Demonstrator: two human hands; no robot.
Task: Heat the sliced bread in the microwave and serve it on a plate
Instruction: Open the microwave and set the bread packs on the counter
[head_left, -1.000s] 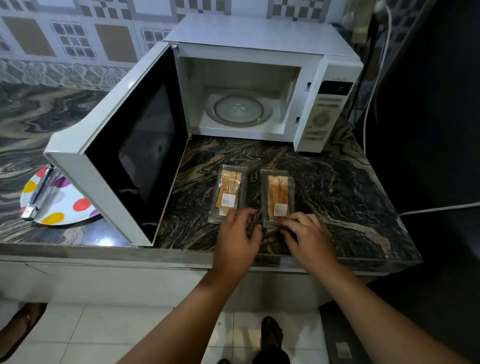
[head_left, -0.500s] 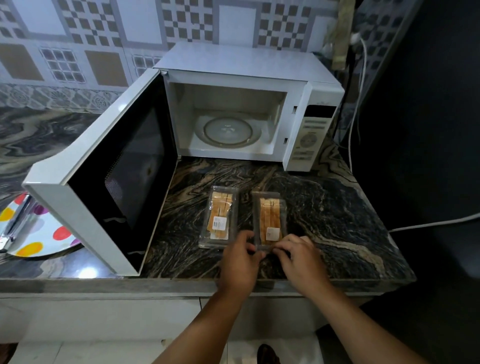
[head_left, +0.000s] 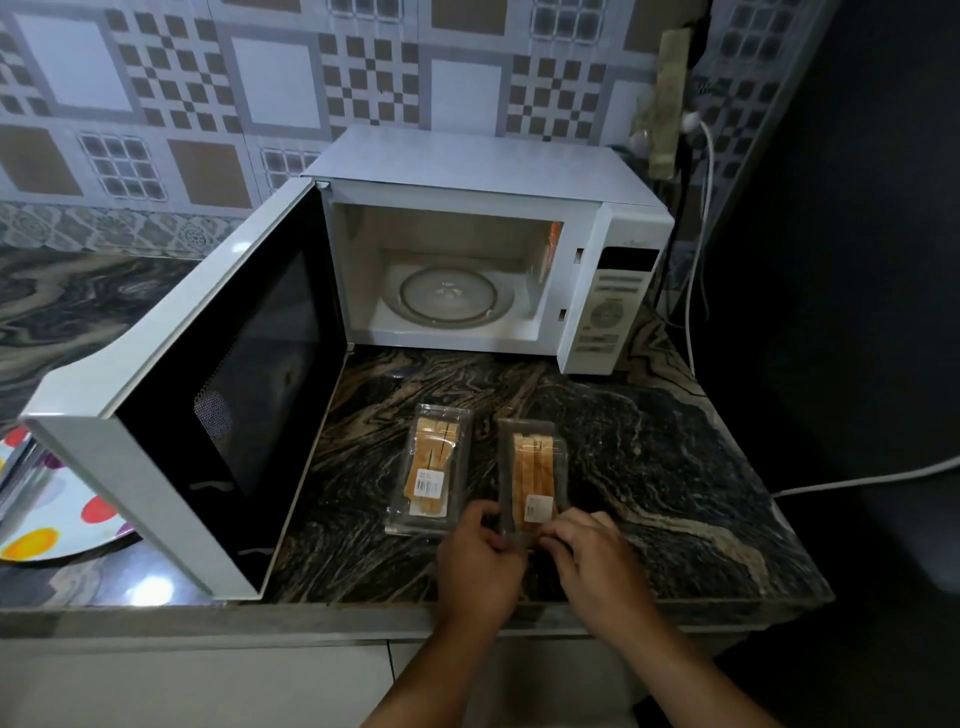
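Two clear plastic packs of sliced bread lie side by side on the dark marble counter (head_left: 649, 467). The left pack (head_left: 431, 470) lies flat and untouched. The right pack (head_left: 531, 475) has its near end pinched between my left hand (head_left: 480, 564) and my right hand (head_left: 592, 558), both curled round its edge. Behind them the white microwave (head_left: 493, 249) stands with its door (head_left: 208, 395) swung wide to the left; its glass turntable (head_left: 449, 296) holds nothing. A polka-dot plate (head_left: 47, 514) sits at the far left, partly hidden by the door.
A metal utensil (head_left: 18, 467) lies on the plate. White cables (head_left: 857, 478) run along the right edge near a dark wall. The counter's front edge is just below my hands. Patterned tiles line the back wall.
My left hand has shifted from the left pack to the right pack's near end, and both hands now pinch it. The camera has tilted up, showing more wall.
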